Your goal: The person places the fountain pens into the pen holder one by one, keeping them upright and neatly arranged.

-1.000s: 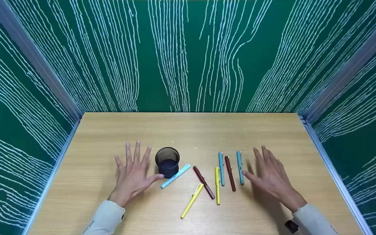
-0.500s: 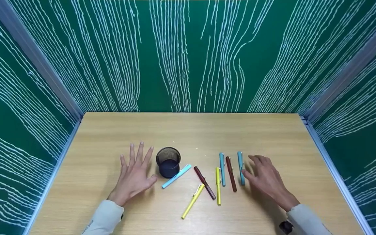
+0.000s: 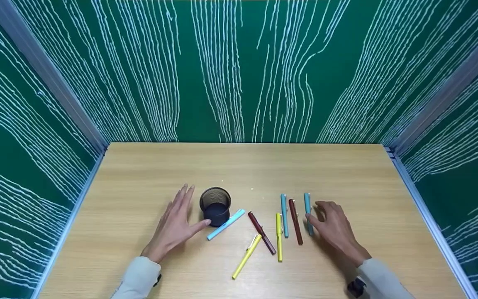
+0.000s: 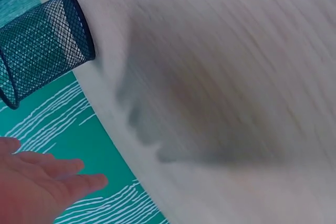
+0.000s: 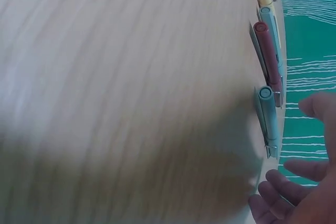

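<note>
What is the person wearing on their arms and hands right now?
Both hands are bare: left hand, right hand. Each arm has a pale, off-white long sleeve ending at the wrist. A small dark device sits at the right wrist; another barely shows at the left.

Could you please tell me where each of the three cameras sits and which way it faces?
Head: worn on the head, looking forward and down at the table; both hands and sleeves show, left hand, right hand.
Left wrist: at the left wrist, looking past the fingers at the cup.
Right wrist: at the right wrist, facing the teal pen; fingertips show.
Shared: cup in head and left wrist views.
</note>
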`<state>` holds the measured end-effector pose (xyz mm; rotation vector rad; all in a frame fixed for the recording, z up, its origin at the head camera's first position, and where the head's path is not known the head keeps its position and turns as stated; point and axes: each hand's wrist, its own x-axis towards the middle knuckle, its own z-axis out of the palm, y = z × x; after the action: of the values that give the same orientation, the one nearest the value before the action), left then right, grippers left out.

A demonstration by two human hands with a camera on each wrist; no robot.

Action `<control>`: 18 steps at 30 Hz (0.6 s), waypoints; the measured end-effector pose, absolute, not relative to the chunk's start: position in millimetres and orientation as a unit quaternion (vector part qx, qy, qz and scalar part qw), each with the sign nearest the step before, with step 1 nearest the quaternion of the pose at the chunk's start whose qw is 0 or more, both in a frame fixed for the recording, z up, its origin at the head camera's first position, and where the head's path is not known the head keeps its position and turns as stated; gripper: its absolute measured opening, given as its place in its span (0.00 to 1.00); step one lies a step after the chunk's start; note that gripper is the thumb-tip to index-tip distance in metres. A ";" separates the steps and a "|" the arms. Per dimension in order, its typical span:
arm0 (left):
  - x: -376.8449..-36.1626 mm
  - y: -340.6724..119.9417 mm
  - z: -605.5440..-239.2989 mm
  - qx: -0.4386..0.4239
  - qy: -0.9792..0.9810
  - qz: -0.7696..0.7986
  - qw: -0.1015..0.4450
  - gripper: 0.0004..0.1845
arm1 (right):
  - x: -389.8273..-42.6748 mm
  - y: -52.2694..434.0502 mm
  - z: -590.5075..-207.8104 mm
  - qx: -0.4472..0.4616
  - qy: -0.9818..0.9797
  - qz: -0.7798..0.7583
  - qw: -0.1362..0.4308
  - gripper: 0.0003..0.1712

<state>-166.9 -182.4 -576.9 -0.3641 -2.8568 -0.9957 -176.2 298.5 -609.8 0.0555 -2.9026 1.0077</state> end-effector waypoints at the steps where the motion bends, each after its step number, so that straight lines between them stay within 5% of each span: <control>1: -166.6 -181.5 -577.0 -0.118 -0.934 -0.334 0.048 0.61 | -176.6 297.5 -610.5 0.013 -0.943 0.332 0.033 0.38; 18: -175.1 -171.1 -592.6 -0.103 -0.878 -0.464 0.055 0.57 | -188.9 280.8 -625.3 -0.045 -0.912 0.404 0.059 0.27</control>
<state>-175.1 -171.1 -592.6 -0.3138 -2.6649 -1.4092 -188.9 280.8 -625.3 -0.1359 -2.7624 1.2229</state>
